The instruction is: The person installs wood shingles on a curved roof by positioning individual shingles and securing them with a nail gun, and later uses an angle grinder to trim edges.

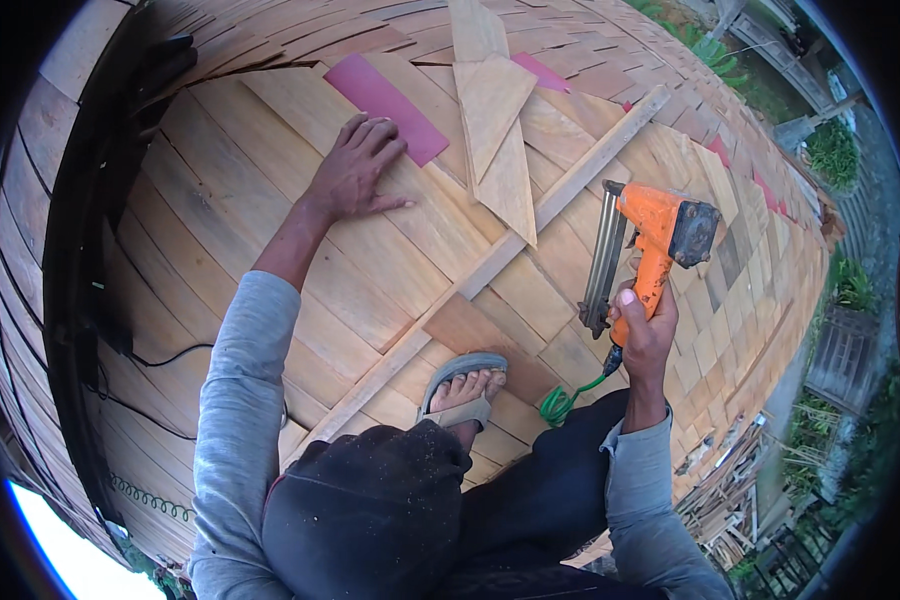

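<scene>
My right hand (646,335) is wrapped around the handle of an orange and black nail gun (652,225). The tool is held up over the shingles, its long metal magazine on the left side. A green coiled air hose (560,402) hangs from the handle's base. My left hand (360,172) lies with fingers spread on the wooden shingles (320,250), fingertips at the lower edge of a pink sheet (388,108). Right of that sheet, loose pointed shingles (500,120) overlap one another.
A long wooden batten (490,265) runs diagonally across the shingled roof. My sandalled foot (465,388) stands beside it. Black cables (160,430) lie at the left, near a dark curved edge (65,310). Beyond the roof's right edge, far below, are scrap wood (735,510) and plants.
</scene>
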Demonstrator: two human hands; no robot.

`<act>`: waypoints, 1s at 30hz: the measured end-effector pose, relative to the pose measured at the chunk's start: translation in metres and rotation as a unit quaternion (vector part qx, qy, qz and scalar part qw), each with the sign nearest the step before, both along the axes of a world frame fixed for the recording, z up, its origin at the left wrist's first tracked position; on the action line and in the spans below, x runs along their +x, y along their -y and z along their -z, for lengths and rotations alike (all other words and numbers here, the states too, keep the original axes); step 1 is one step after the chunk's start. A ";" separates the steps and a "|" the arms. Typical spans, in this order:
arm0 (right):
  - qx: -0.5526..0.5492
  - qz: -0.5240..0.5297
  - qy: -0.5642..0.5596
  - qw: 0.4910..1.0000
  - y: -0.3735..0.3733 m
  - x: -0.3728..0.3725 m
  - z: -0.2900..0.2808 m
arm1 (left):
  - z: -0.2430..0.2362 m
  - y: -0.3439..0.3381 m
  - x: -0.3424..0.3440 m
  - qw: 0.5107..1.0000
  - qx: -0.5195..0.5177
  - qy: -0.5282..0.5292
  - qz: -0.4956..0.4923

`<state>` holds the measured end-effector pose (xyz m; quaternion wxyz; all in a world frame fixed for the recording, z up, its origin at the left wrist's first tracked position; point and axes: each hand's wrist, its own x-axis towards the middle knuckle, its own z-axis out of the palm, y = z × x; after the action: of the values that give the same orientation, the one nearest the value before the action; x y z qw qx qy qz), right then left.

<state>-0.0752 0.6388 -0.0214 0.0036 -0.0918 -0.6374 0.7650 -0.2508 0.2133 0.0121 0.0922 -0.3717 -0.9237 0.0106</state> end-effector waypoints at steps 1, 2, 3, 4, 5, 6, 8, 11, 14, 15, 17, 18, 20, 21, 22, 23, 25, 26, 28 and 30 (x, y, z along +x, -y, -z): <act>0.013 -0.007 -0.003 1.000 0.000 0.000 -0.002 | 0.001 -0.002 -0.004 1.000 -0.008 0.006 0.004; 0.024 -0.014 -0.008 1.000 0.001 0.000 -0.003 | 0.002 -0.003 -0.009 1.000 -0.016 0.012 0.007; 0.036 -0.022 -0.012 0.999 0.004 0.000 -0.005 | 0.003 -0.003 -0.014 1.000 -0.024 0.013 0.013; 0.032 -0.022 -0.013 0.999 0.009 -0.002 -0.010 | -0.002 -0.005 -0.021 0.999 -0.035 0.011 0.020; 0.038 -0.033 -0.018 0.999 0.014 -0.004 -0.012 | -0.002 -0.006 -0.024 0.999 -0.041 0.013 0.027; 0.044 -0.042 -0.023 0.998 0.019 -0.006 -0.013 | -0.004 -0.004 -0.028 0.998 -0.035 -0.006 0.051; 0.055 -0.070 -0.021 0.996 0.027 -0.008 -0.012 | -0.002 0.004 -0.028 0.997 -0.040 -0.010 0.058; 0.040 -0.074 -0.022 0.996 0.038 -0.009 -0.017 | 0.003 0.005 -0.029 0.997 -0.036 -0.011 0.064; 0.038 -0.086 -0.029 0.995 0.040 -0.008 -0.016 | -0.008 -0.006 -0.038 0.996 -0.069 0.018 0.061; 0.043 -0.087 -0.031 0.995 0.040 -0.008 -0.015 | -0.012 -0.008 -0.041 0.994 -0.083 0.034 0.061; 0.042 -0.093 -0.025 0.994 0.044 -0.007 -0.012 | -0.013 -0.005 -0.047 0.994 -0.072 0.042 0.077; 0.038 -0.100 -0.022 0.994 0.045 -0.009 -0.013 | -0.014 -0.005 -0.050 0.993 -0.066 0.046 0.087; 0.038 -0.099 -0.012 0.994 0.048 -0.008 -0.014 | -0.011 -0.004 -0.052 0.993 -0.062 0.039 0.088; 0.050 -0.103 -0.019 0.993 0.047 -0.009 -0.014 | -0.011 -0.003 -0.052 0.993 -0.060 0.035 0.091; 0.071 -0.102 -0.023 0.992 0.042 -0.010 -0.012 | -0.005 -0.011 -0.055 0.993 -0.063 0.050 0.087; 0.083 -0.105 -0.031 0.991 0.040 -0.010 -0.012 | -0.008 -0.013 -0.059 0.992 -0.074 0.063 0.080; 0.083 -0.102 -0.031 0.991 0.040 -0.006 -0.019 | -0.010 -0.009 -0.058 0.992 -0.077 0.068 0.077; 0.087 -0.106 -0.031 0.990 0.038 -0.005 -0.023 | -0.009 -0.005 -0.060 0.993 -0.063 0.059 0.086; 0.100 -0.103 -0.034 0.989 0.034 -0.003 -0.029 | -0.008 0.000 -0.065 0.995 -0.034 0.025 0.088; 0.112 -0.097 -0.035 0.988 0.032 0.000 -0.029 | -0.030 0.025 -0.080 0.999 -0.029 0.008 0.024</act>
<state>-0.0751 0.6063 0.0079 -0.0381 -0.0011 -0.7247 0.6880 -0.3304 0.1884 0.0417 0.0743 -0.3967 -0.9144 0.0323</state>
